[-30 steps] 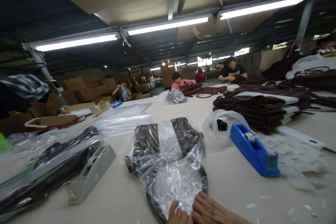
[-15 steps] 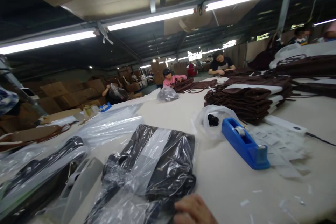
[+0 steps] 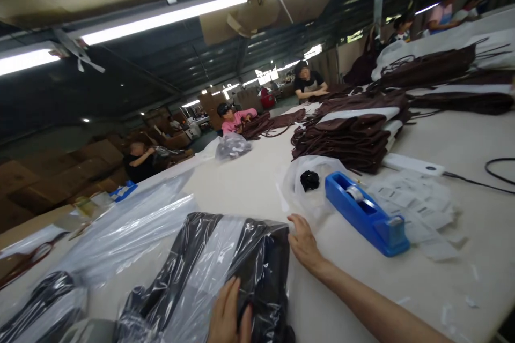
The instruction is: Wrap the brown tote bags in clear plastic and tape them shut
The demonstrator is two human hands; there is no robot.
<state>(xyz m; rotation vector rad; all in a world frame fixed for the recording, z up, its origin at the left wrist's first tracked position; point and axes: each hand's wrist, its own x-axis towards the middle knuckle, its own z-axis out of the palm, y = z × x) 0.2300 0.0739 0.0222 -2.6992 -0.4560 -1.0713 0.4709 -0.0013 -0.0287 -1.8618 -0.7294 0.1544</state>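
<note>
Tabletop (image 3: 249, 182) bears a wrapped bundle (image 3: 205, 268) beneath left hand (image 3: 228, 313), perhaps touching right hand (image 3: 304, 244).

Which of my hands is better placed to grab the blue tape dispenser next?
Probably your right hand: it is at the edge of the wrapped bundle nearer the blue tape dispenser, while your left hand lies over the bundle, farther away.
</note>
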